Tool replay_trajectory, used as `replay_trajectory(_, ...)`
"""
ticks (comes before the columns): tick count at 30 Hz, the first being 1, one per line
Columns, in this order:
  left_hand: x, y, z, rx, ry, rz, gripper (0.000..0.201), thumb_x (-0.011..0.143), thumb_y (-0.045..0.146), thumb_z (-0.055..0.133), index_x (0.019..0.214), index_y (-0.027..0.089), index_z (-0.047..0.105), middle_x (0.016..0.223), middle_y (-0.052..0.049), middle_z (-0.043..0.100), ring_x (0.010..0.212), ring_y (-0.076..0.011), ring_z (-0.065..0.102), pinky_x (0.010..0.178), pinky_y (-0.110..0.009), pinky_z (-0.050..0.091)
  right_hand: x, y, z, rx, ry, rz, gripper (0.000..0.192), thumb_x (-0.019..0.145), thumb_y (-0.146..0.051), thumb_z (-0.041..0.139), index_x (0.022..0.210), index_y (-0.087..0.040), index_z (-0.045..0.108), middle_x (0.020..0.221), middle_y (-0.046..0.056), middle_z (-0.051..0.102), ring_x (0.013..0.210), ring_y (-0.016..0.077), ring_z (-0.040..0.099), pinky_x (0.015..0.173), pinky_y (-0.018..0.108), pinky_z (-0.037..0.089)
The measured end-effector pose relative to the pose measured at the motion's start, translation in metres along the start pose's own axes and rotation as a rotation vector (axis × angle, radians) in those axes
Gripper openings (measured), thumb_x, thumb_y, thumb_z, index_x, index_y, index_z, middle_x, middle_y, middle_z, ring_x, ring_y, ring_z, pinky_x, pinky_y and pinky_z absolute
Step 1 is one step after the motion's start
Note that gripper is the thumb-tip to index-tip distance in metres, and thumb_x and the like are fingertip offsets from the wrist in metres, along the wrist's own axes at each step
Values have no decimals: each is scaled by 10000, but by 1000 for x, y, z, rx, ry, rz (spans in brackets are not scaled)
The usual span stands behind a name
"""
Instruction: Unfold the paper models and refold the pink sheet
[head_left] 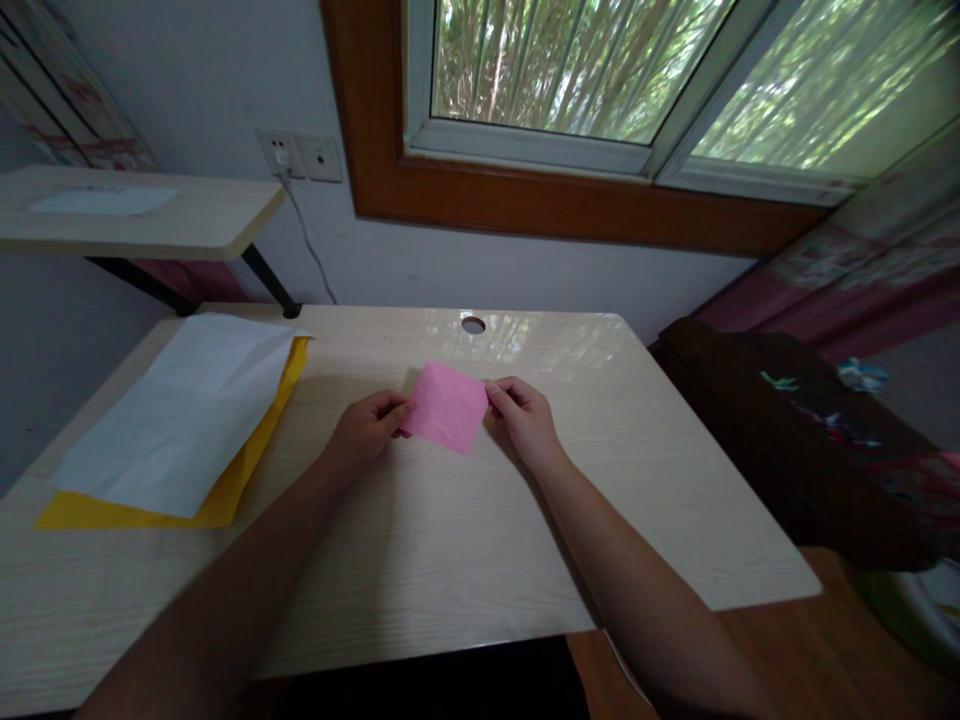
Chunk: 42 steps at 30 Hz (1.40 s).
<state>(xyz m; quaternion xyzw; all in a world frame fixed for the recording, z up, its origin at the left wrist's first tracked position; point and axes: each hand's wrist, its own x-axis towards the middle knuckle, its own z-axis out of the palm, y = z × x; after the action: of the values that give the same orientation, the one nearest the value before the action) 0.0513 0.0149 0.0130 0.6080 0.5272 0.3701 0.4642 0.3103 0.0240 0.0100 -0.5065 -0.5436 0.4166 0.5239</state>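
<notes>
A small square of pink paper [448, 407] is held up over the middle of the desk, turned so that its corners point roughly left, right, up and down. Faint crease lines show on its face. My left hand [369, 425] pinches its left corner between thumb and fingers. At the opposite corner, my right hand [523, 415] grips it the same way, thumb in front. Part of the fingers of both hands is hidden behind the paper or the thumbs.
On the desk [450, 560], a large white sheet [195, 410] lies over a yellow sheet [259, 445] at the left. A raised shelf [217, 225] stands at the back left. A round cable hole [473, 325] sits near the back edge, below the window [555, 70]. Right of the desk stands dark furniture [750, 400].
</notes>
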Motion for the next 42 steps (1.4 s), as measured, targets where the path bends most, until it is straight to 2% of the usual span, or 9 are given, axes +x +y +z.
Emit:
replay_trajectory(5, 0, 1, 1, -44, 104, -29, 379, 880, 558, 634, 911, 181, 658, 659, -3, 675, 593, -156, 641, 585, -251, 493, 0, 1, 0, -58, -24, -5, 259, 865, -438, 675, 825, -188, 729, 672, 3, 634, 594, 138, 539, 578, 269, 406)
replay_trajectory(10, 1, -2, 1, -74, 94, -38, 369, 887, 555, 634, 911, 187, 620, 584, 9, 645, 522, -146, 609, 533, -247, 483, 0, 2, 1, -79, -16, -5, 293, 863, -480, 676, 834, -194, 734, 693, 16, 655, 603, 150, 555, 594, 279, 433)
replay_trajectory(13, 4, -6, 2, -141, 90, -17, 353, 870, 510, 671, 992, 184, 616, 644, 18, 637, 557, -145, 630, 547, -251, 509, 0, 1, 0, -81, -15, -7, 297, 869, -483, 670, 839, -193, 729, 691, 15, 653, 599, 149, 553, 590, 278, 430)
replay_trajectory(17, 6, -9, 3, -209, 112, 51, 430, 841, 433, 710, 1167, 189, 574, 769, 31, 598, 637, -134, 652, 601, -260, 543, 0, -1, 0, -83, 18, -14, 281, 870, -460, 669, 815, -189, 718, 690, 11, 648, 594, 142, 547, 583, 272, 422)
replay_trajectory(20, 7, -9, 3, -199, 121, 75, 444, 839, 392, 707, 1204, 193, 551, 804, 33, 586, 649, -121, 637, 606, -248, 525, 0, -3, 0, -84, 30, -15, 276, 873, -449, 658, 799, -189, 709, 701, 12, 654, 590, 139, 544, 575, 272, 416)
replay_trajectory(30, 7, -8, 1, -77, 154, 87, 372, 883, 380, 648, 1201, 207, 561, 768, 40, 553, 600, -107, 537, 553, -229, 422, 1, -2, 0, -95, 27, -10, 273, 873, -449, 655, 791, -194, 711, 709, 15, 666, 587, 141, 547, 581, 278, 419)
replay_trajectory(42, 7, -8, 1, -131, 196, 116, 344, 888, 354, 625, 1190, 201, 566, 862, 9, 594, 724, -132, 609, 697, -277, 498, 2, -2, 0, -72, 23, 29, 262, 858, -434, 650, 775, -191, 702, 695, 10, 653, 592, 140, 540, 583, 273, 412)
